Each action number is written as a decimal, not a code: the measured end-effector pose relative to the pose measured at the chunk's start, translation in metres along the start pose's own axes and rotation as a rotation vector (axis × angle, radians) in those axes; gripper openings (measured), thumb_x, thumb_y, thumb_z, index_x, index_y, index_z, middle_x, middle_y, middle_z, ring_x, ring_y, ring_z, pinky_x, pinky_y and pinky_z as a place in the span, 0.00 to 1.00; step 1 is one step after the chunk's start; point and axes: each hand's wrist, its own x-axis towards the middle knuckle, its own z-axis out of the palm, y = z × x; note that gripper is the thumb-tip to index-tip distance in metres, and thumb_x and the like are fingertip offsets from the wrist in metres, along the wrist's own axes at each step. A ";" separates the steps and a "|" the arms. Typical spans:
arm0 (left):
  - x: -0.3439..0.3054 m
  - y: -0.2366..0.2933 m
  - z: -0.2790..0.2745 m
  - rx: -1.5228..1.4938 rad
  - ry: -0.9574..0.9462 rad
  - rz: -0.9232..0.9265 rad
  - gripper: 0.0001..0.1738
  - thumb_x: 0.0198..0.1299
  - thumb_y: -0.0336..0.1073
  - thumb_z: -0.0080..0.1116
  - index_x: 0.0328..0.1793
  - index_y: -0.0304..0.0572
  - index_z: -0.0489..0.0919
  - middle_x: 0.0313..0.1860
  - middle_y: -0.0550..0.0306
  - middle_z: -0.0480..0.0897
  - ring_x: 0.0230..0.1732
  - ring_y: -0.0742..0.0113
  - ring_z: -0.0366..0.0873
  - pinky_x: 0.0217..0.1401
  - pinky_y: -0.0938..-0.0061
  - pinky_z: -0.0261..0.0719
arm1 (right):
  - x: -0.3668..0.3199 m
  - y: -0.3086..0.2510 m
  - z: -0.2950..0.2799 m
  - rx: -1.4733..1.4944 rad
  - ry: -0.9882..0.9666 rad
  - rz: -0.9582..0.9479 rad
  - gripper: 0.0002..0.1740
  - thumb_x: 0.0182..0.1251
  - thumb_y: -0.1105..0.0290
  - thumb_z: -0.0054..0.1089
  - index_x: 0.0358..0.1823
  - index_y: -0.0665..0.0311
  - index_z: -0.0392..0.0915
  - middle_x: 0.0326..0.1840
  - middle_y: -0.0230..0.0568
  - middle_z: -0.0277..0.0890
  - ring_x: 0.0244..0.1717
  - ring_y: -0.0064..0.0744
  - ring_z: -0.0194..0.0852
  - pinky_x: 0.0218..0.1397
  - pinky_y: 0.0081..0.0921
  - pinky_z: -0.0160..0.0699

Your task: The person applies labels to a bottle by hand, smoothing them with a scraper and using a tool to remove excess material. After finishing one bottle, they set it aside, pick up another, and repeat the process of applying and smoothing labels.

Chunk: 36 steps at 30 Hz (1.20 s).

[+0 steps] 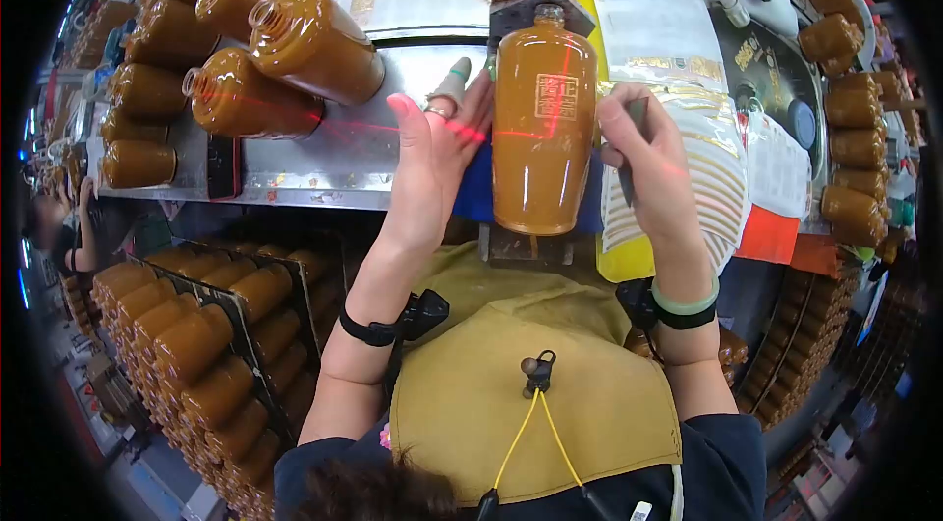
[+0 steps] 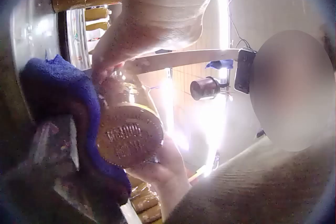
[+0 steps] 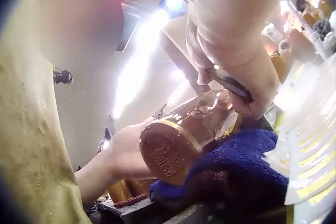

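A glossy amber-brown bottle (image 1: 542, 172) lies on its side with its neck pointing away from me, a gold square label (image 1: 556, 96) on its upper face. Red laser lines cross it. My left hand (image 1: 428, 153) has its fingers extended along the bottle's left side; one finger wears a pale covering and a ring. On the right, my right hand (image 1: 656, 148) pinches a thin dark flat scraper (image 3: 231, 83) between thumb and fingers, close to the bottle's side. A blue cloth (image 3: 236, 153) pads the rest beneath the bottle, whose embossed base (image 2: 131, 136) faces the left wrist camera.
Several brown bottles (image 1: 316, 45) lie at the left of the metal worktop (image 1: 275, 167). Label sheets (image 1: 643, 5) and a fanned stack of strips (image 1: 678, 192) lie on the right. Below left stands a rack of bottles (image 1: 196, 339); a dark phone-like object (image 1: 224, 167) sits near the edge.
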 end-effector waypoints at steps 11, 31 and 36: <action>-0.004 0.008 0.010 0.153 -0.090 0.073 0.37 0.80 0.58 0.44 0.78 0.31 0.67 0.77 0.46 0.73 0.76 0.61 0.69 0.81 0.62 0.62 | 0.002 0.009 0.000 0.034 -0.042 0.060 0.11 0.85 0.59 0.55 0.47 0.59 0.74 0.37 0.24 0.68 0.36 0.16 0.64 0.40 0.18 0.65; 0.007 0.000 0.012 0.175 -0.083 0.032 0.31 0.71 0.32 0.68 0.73 0.26 0.67 0.65 0.50 0.79 0.63 0.68 0.79 0.68 0.71 0.79 | 0.014 0.001 0.012 0.016 -0.030 -0.070 0.16 0.71 0.67 0.75 0.42 0.61 0.71 0.41 0.28 0.74 0.43 0.15 0.72 0.46 0.16 0.74; 0.007 0.000 0.011 0.176 -0.078 0.033 0.30 0.71 0.32 0.68 0.72 0.27 0.67 0.65 0.50 0.78 0.64 0.68 0.79 0.68 0.71 0.79 | 0.014 0.003 0.009 -0.089 -0.024 -0.088 0.15 0.75 0.65 0.69 0.49 0.64 0.73 0.42 0.28 0.74 0.45 0.14 0.70 0.48 0.17 0.73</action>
